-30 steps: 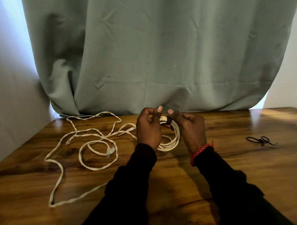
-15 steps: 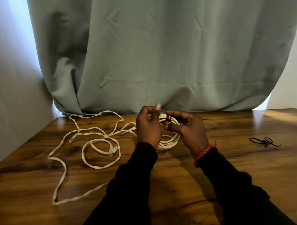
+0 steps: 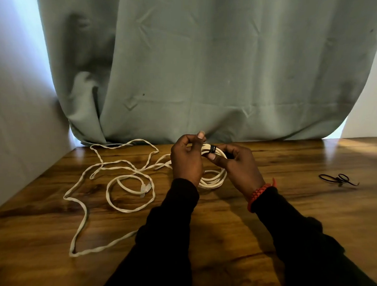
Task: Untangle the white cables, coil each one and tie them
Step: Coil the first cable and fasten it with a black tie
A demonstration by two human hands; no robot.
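Both hands are pinching the coiled white cable (image 3: 213, 178) at twelve o'clock: left hand (image 3: 187, 158) gripping loops, right hand (image 3: 238, 164) fingering the black tie (image 3: 212, 149). Light, springy; holding beside the tie seems best.

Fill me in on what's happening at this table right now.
A person is tying up a coiled white cable, held above the wooden table. Both the left hand and right hand grip the coil, and a black tie is wrapped round its top. A second white cable lies loose and uncoiled on the table to the left. Spare black ties lie off to the right.
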